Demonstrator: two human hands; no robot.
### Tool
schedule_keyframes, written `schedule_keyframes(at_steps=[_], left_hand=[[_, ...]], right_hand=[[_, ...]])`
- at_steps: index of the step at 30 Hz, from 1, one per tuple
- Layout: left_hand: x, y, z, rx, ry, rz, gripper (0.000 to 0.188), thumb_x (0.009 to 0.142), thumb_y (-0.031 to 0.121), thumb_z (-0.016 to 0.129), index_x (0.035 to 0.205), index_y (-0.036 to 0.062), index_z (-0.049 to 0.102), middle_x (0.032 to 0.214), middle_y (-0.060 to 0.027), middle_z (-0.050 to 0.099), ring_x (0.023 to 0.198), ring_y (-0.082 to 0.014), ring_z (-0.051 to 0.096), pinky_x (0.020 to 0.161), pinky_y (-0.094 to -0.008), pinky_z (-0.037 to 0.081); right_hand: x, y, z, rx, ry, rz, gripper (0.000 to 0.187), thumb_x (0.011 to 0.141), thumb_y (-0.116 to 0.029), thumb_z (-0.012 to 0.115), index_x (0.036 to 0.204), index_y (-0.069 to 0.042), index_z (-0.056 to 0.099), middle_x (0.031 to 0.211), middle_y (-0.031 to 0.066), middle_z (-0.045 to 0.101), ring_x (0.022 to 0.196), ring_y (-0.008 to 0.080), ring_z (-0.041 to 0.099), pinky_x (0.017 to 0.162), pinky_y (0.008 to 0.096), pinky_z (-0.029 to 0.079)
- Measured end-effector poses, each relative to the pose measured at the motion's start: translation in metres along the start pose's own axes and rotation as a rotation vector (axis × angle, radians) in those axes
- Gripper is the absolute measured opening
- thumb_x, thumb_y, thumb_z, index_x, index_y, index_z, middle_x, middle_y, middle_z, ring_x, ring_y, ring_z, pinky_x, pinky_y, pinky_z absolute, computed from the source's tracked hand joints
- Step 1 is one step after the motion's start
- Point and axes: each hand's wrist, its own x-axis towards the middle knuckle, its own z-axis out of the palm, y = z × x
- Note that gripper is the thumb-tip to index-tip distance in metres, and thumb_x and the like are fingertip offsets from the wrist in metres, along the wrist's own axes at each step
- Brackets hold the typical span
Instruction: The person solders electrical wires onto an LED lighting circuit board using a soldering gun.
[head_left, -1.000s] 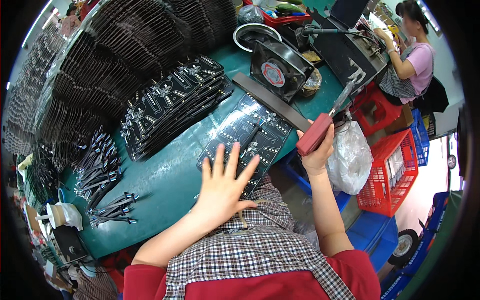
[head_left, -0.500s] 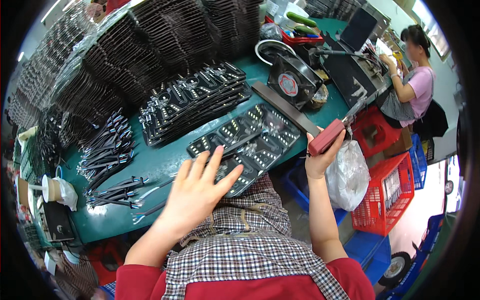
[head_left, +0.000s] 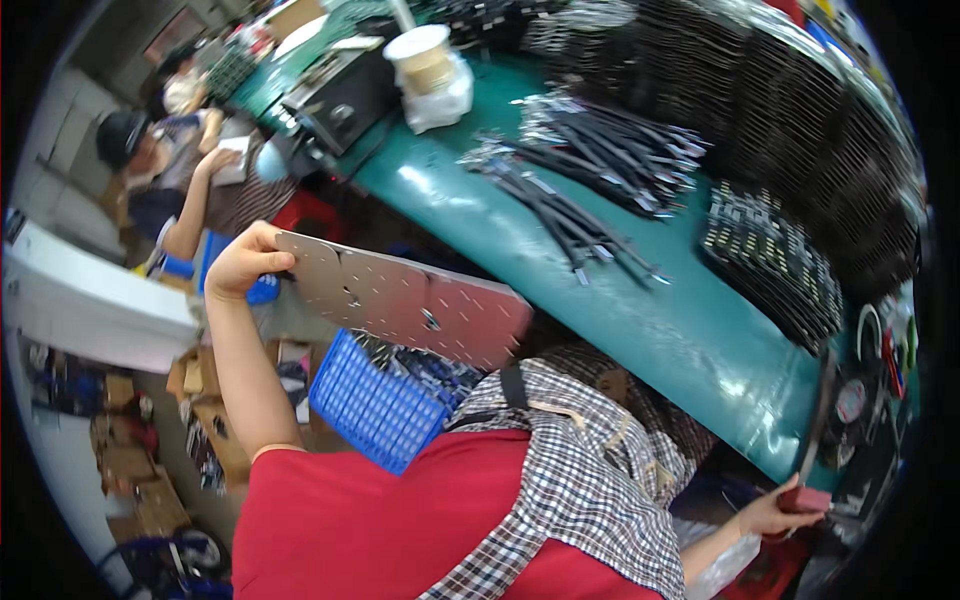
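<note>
My left hand (head_left: 245, 262) is closed on one end of a flat LED board (head_left: 400, 300), thumb on the near face. Its pale metal back, dotted with small slots, is toward me. The board hangs tilted in the air beside the table, in front of and over a blue plastic basket (head_left: 385, 400) with more boards or dark parts inside. Far to the right, my right hand (head_left: 765, 515) is closed around a red block-shaped handle (head_left: 806, 500) at the table's edge. What joins to that handle is small and blurred.
On the green table (head_left: 440, 205) lie bundles of black cables (head_left: 600, 150), a stack of LED boards (head_left: 770, 265) and tall rows of stacked black boards (head_left: 760, 110). A wire spool (head_left: 420, 60) stands at the back. A person (head_left: 170, 170) sits left; cardboard boxes (head_left: 155, 490) lie on the floor.
The view has swung left. My left hand, spread over the LED board on the table before, now grips it, lifted off to the left by the basket. My right hand still holds the red handle.
</note>
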Motion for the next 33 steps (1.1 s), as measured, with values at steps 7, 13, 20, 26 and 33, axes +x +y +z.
schedule_keyframes(at_steps=[7, 13, 20, 26, 33], left_hand=[[-0.093, -0.144, -0.05, 0.008, 0.685, -0.458, 0.019, 0.087, 0.022, 0.062, 0.081, 0.0039, 0.066, 0.068, 0.0052, 0.058, 0.058, -0.0044, 0.047, 0.054, -0.0218, 0.037], [-0.01, -0.295, 0.077, 0.874, 1.104, -0.29, 0.021, 0.086, 0.02, 0.054, 0.092, 0.0062, 0.068, 0.082, -0.0174, 0.065, 0.08, -0.0332, 0.063, 0.072, -0.0441, 0.048], [0.032, -0.362, 0.135, 0.525, 0.206, -0.799, 0.085, 0.073, 0.04, 0.071, 0.14, 0.0072, 0.031, 0.143, -0.034, 0.018, 0.129, -0.0458, 0.031, 0.106, -0.0385, 0.033], [0.077, -0.185, 0.171, 1.046, -0.66, -0.486, 0.05, 0.081, 0.049, 0.059, 0.099, 0.003, 0.067, 0.1, -0.0193, 0.065, 0.094, -0.037, 0.061, 0.085, -0.0442, 0.047], [0.143, 0.092, 0.309, 0.391, -0.775, 0.5, 0.031, 0.081, 0.011, 0.064, 0.111, 0.0027, 0.061, 0.099, -0.0136, 0.066, 0.093, -0.0293, 0.064, 0.082, -0.0363, 0.049]], right_hand=[[-0.002, 0.008, 0.008, 0.096, -0.085, 0.012, 0.081, 0.074, -0.022, 0.078, 0.133, 0.007, 0.031, 0.125, 0.0232, 0.051, 0.108, 0.0347, 0.056, 0.087, 0.0407, 0.052], [-0.004, 0.01, 0.005, 0.099, -0.068, -0.053, 0.081, 0.075, -0.02, 0.077, 0.135, 0.006, 0.029, 0.126, 0.0235, 0.05, 0.108, 0.034, 0.056, 0.088, 0.0407, 0.051], [0.003, -0.001, -0.004, 0.04, -0.085, 0.011, 0.078, 0.075, -0.024, 0.077, 0.133, 0.005, 0.035, 0.124, 0.0244, 0.052, 0.11, 0.0364, 0.055, 0.091, 0.042, 0.048], [-0.005, -0.012, 0.004, 0.101, -0.071, 0.076, 0.078, 0.077, -0.02, 0.075, 0.136, 0.004, 0.031, 0.135, 0.0244, 0.04, 0.122, 0.0368, 0.044, 0.1, 0.0432, 0.038], [-0.012, -0.019, -0.003, 0.206, -0.129, 0.254, 0.086, 0.074, 0.001, 0.073, 0.142, 0.0, 0.02, 0.126, 0.0231, 0.049, 0.101, 0.0307, 0.059, 0.09, 0.0393, 0.044]])
